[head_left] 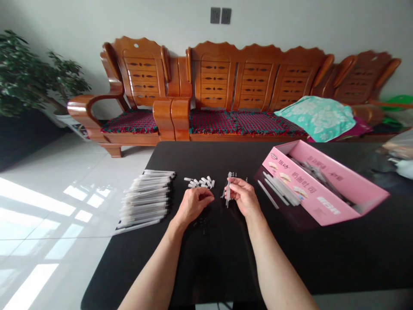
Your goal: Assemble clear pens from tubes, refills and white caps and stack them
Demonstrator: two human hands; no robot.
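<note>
My right hand (245,197) pinches a slim translucent pen barrel (229,191), held roughly upright above the black table. Small pointed pieces (233,175) show just behind those fingers, partly hidden. To its left, my left hand (192,205) is closed with thumb and fingertips together; whatever is between them, if anything, is hidden. Beyond that hand lies a small pile of white pen caps (202,182). Nearer to me, several tiny black parts (202,223) are scattered on the table. A row of pens (146,198) with white bodies and dark ends lies at the left.
A pink cardboard box (319,183) with greyish contents stands at the right of the black table (219,267). Loose pale tubes (280,189) lie against its front. Behind the table is a wooden sofa (245,82) with a turquoise cloth (319,116) on it.
</note>
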